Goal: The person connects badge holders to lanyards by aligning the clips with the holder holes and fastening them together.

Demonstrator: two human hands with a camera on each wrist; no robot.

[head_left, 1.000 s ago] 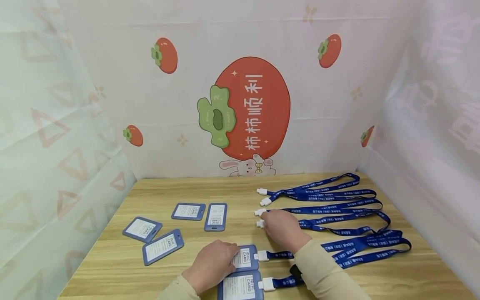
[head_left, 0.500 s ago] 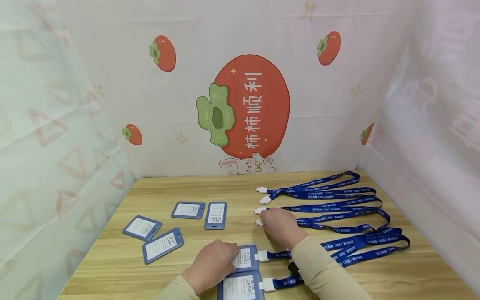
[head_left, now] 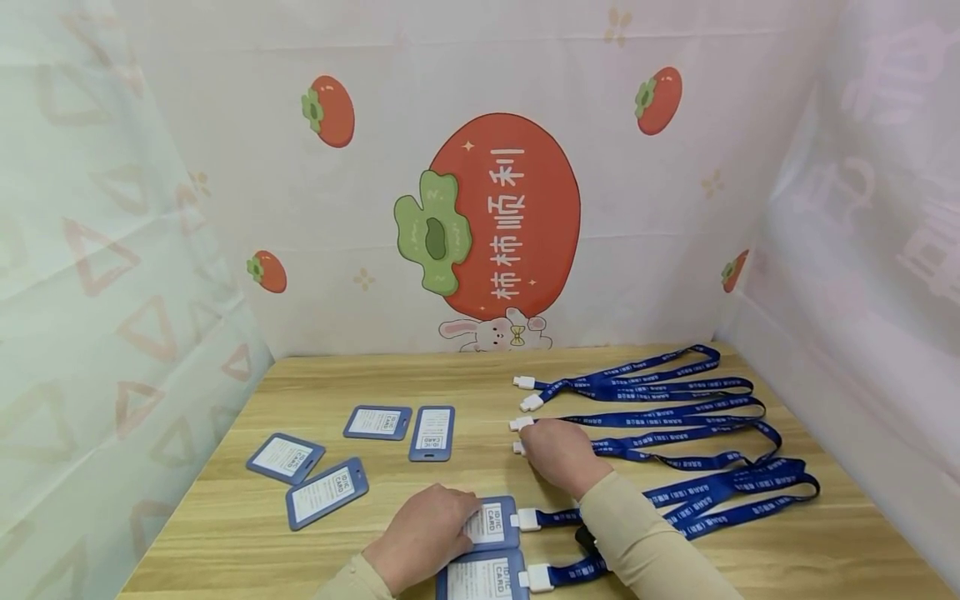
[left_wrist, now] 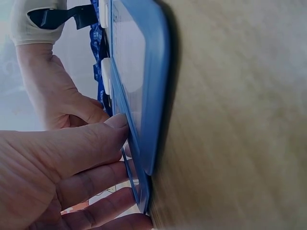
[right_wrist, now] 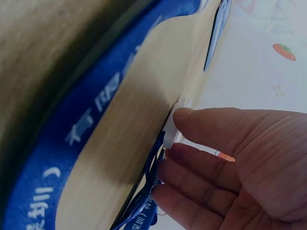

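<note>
My left hand (head_left: 423, 533) lies over a blue ID badge holder (head_left: 492, 525) on the table and grips it by its long edges, thumb on the near edge and fingers at the far one in the left wrist view. Against its near side lies a second badge holder (head_left: 480, 579). White clips (head_left: 529, 520) on blue lanyards join both holders' right ends. My right hand (head_left: 562, 458) pinches a white lanyard clip (right_wrist: 171, 127) between thumb and fingers. Another clip (head_left: 521, 423) lies at the fingertips, and their blue straps (head_left: 675, 442) run right.
Several loose badge holders (head_left: 327, 493) lie on the left of the wooden table (head_left: 247, 533). Another blue lanyard (head_left: 637, 382) with two white clips lies at the back right. Fabric walls (head_left: 615, 250) enclose the table's back and sides.
My left hand and the two joined badge holders have slid slightly toward me, their clips with them. The right hand stays at the same lanyard clip.
</note>
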